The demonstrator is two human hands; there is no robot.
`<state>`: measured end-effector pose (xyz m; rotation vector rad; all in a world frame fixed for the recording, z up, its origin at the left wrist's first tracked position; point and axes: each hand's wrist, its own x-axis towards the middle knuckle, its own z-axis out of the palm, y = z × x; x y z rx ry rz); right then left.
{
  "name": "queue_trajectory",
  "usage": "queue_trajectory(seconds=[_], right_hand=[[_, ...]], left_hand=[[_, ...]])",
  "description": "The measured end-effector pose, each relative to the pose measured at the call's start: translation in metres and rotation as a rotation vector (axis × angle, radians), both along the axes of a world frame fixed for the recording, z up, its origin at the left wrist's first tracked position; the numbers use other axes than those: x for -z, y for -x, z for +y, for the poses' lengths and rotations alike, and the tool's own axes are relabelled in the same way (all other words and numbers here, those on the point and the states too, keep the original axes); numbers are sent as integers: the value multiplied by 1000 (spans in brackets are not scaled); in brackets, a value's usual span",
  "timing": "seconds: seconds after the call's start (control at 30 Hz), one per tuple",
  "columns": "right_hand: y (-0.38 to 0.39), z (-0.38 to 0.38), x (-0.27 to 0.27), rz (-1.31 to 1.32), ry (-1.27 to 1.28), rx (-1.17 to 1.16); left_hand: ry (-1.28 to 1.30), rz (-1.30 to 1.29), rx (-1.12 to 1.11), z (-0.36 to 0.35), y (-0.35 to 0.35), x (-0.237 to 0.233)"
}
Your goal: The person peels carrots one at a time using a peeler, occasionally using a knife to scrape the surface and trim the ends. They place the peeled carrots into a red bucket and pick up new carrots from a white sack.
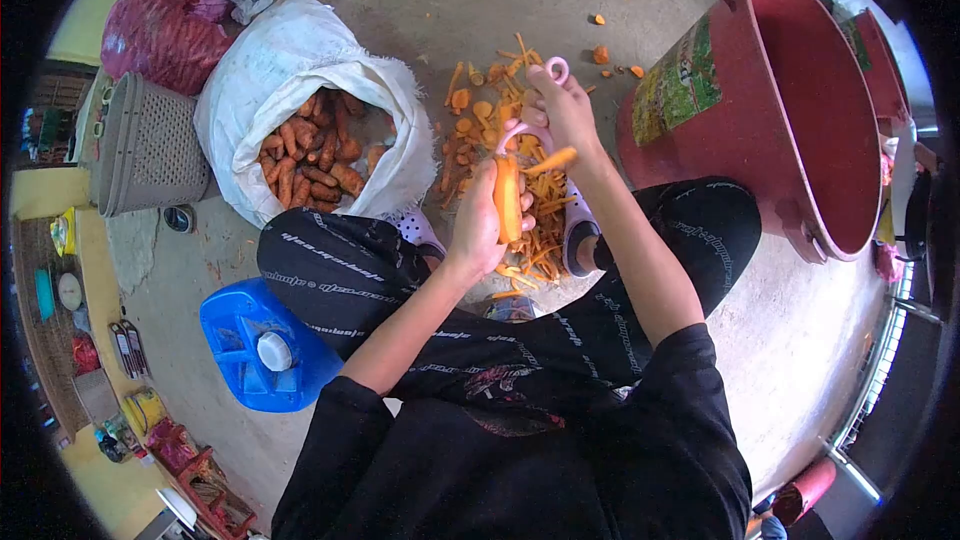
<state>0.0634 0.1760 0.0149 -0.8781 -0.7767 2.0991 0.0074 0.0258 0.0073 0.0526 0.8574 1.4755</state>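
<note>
My left hand (478, 225) is wrapped round a carrot (508, 202), which is bright orange and looks peeled. Its tip points away from me. In my right hand (566, 118) is a pink peeler (557, 69) with a ring at the handle's end; its head is at the carrot's far end, partly hidden by the fingers. A strip of peel (552, 161), blurred, hangs in the air beside the carrot. Below both hands, orange peelings and carrot ends (545, 240) lie scattered on the floor between my feet.
To the left, an open white sack (235, 125) holds several unpeeled carrots (320, 155). A large red tub (680, 140) stands at the right. Near my left knee is a blue jerrycan (235, 325). A grey basket (150, 145) and red mesh sacks (160, 30) are further left.
</note>
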Motion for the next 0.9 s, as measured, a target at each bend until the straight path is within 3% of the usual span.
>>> queue_trajectory(seconds=[0.1,0.2,0.3,0.37,0.47,0.57,0.67,0.73,0.8,0.9], right_hand=[[-1,20,5,-47,-41,166],[-1,31,12,2,-38,181],[-2,46,37,-89,-164,223],[-5,50,49,-206,-124,301],[-4,50,46,-398,-382,170],[5,42,36,-500,-610,234],[1,30,25,-448,-835,233],[2,8,-7,-194,-525,214],[0,-13,-35,66,-231,152],[-5,-41,-54,82,-192,27]], left_hand=[[25,15,77,-8,0,5],[-1,54,92,-7,-5,8],[-49,257,195,-13,-7,-2],[-52,144,170,-13,-5,-5],[8,45,72,-6,8,4],[-1,205,44,1,11,-1],[14,-15,-41,4,19,22],[-44,-152,-97,5,24,26],[-11,-93,-114,8,28,20],[-12,-121,-119,13,31,13]])
